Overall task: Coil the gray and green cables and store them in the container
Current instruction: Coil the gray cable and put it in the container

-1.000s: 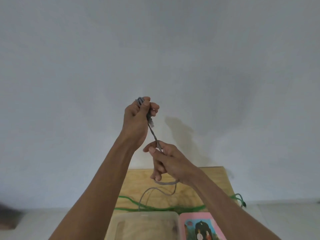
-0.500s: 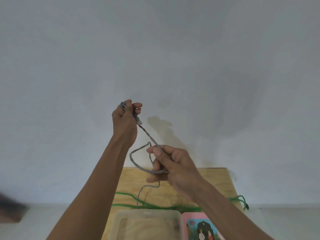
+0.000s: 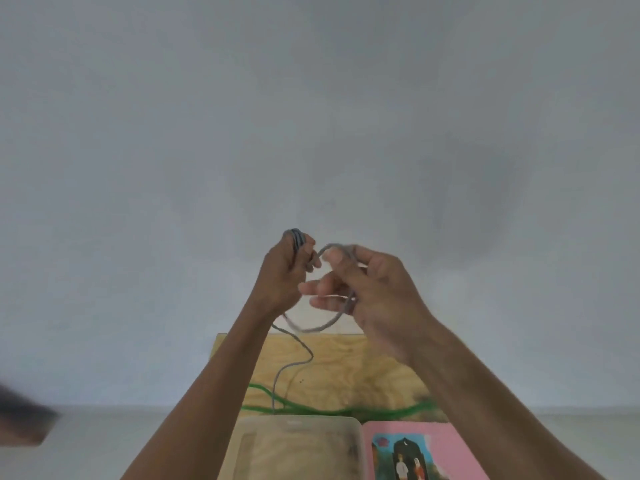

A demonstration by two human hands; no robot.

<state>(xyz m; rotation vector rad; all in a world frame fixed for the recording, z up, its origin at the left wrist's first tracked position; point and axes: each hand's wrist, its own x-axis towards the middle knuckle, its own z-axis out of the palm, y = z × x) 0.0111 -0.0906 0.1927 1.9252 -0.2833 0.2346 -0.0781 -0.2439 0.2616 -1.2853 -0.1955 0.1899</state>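
My left hand (image 3: 282, 271) is raised in front of the wall and grips several gathered loops of the gray cable (image 3: 313, 328), which show above its fingers. My right hand (image 3: 372, 289) is close beside it and pinches a fresh loop of the same cable between thumb and fingers. The loop sags below both hands, and the loose tail drops down to the wooden board (image 3: 346, 368). The green cable (image 3: 311, 407) lies uncoiled across the board's near side. A clear plastic container (image 3: 294, 448) sits open at the bottom centre.
A pink lid or card with a printed picture (image 3: 422, 452) lies right of the container. A dark blurred object (image 3: 20, 420) sits at the left edge on the pale floor. A plain white wall fills the background.
My right hand has risen with a loop of gray cable, up to the left hand. The left hand has shifted slightly right, and the hanging tail has shortened.
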